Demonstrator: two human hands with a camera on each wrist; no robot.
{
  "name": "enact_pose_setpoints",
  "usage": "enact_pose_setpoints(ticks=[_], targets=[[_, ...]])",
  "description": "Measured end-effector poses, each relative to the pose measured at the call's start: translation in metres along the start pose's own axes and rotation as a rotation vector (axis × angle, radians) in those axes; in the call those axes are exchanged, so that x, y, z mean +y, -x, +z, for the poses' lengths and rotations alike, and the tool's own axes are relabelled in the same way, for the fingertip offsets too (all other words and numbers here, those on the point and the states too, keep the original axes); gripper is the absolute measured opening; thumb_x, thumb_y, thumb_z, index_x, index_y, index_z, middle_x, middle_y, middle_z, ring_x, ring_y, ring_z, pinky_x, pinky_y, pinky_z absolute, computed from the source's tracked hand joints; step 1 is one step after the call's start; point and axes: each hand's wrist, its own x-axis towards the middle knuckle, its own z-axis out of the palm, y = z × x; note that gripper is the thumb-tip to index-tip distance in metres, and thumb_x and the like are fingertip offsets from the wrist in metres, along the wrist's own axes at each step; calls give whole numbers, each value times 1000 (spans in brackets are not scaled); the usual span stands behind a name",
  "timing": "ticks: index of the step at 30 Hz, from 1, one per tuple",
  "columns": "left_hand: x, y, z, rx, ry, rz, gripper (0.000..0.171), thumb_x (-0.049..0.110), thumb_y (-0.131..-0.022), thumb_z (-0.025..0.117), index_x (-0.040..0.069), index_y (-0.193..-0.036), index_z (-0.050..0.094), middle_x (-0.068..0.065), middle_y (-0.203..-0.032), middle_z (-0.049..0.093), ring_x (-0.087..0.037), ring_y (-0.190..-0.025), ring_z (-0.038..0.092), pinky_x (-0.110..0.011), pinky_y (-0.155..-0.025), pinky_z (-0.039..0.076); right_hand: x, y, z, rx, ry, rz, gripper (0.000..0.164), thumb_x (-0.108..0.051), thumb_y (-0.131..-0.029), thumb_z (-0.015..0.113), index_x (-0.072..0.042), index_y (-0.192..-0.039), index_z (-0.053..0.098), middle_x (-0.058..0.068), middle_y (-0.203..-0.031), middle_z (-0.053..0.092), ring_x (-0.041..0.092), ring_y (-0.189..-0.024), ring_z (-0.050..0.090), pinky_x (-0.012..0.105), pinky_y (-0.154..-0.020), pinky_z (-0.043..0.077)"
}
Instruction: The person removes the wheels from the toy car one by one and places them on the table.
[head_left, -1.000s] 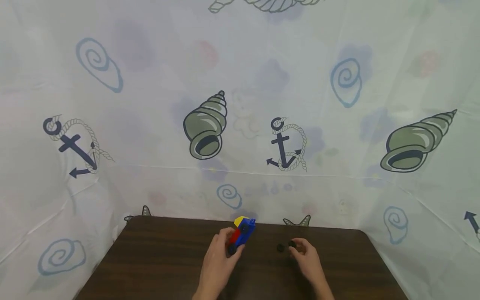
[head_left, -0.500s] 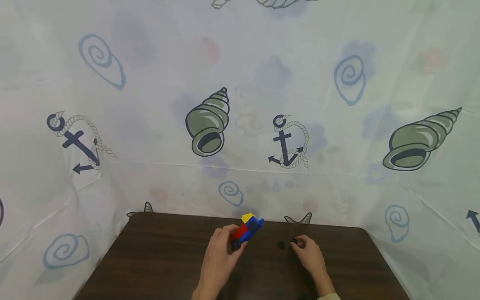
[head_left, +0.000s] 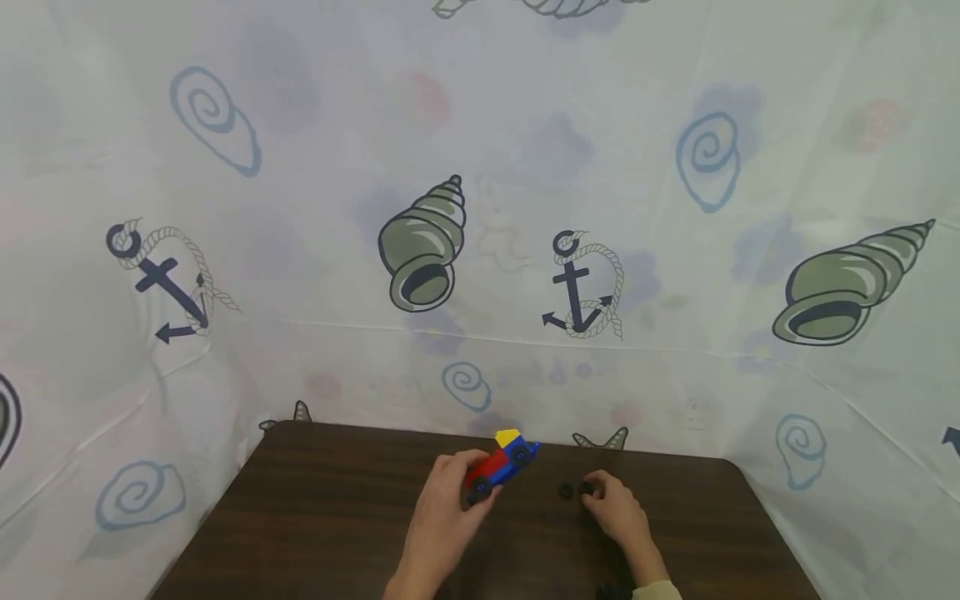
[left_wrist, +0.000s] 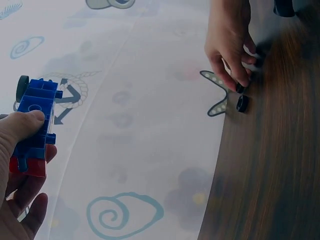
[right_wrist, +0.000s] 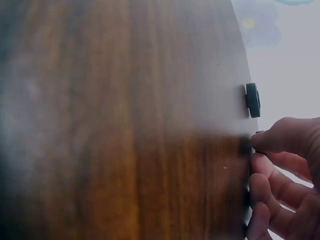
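My left hand [head_left: 438, 521] grips a toy truck [head_left: 497, 471] above the table, thumb across its blue underside [left_wrist: 34, 107]. It has a red body, a yellow part on top and black wheels on the side facing me. In the left wrist view, bare pegs [left_wrist: 50, 138] stick out from one side of the underside. My right hand [head_left: 621, 515] is low at the table, thumb and fingertips pinching a small black toy wheel [head_left: 586, 488], mostly hidden by them in the right wrist view. A second black wheel [right_wrist: 253, 100] lies just left of it in the head view.
The dark brown wooden table [head_left: 330, 508] ends at a white sheet [head_left: 337, 367] printed with shells and anchors. It hangs behind the far edge and along both sides. A small dark thing [head_left: 606, 592] shows beside the right forearm.
My left hand has turned the truck, tilting it rightward so its wheeled side faces me more fully. The right hand stays at the same wheel, nearly still.
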Motion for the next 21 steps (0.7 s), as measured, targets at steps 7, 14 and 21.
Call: enact_pose_setpoints(ticks=[7,14,21], targets=[[-1,1,-3,-27,8,4,53,16,-84,95,21,-129,67,7,-115,70,-6,-105,61,-30,-87,63,-2,-4,0,-24,5,3,37,-18,-95,73,-11,-132,69,2,-96,69,21,-72,58,38,-59,41],[-1,1,-5,-103,44,-20,50,21,-88,92,25,-130,65,7,-116,67,-7,-105,63,-26,-86,62,-4,-8,-4,-56,-21,13,41,-15,-95,72,-8,-135,65,4,-91,63,21,-72,56,38,-60,40],[1,2,-6,-145,111,-46,50,18,-91,89,25,-133,63,6,-119,66,-15,-107,64,-28,-86,61,-2,-3,-5,-16,-92,-42,40,-12,-99,68,-5,-137,62,5,-90,65,21,-69,55,37,-58,42]])
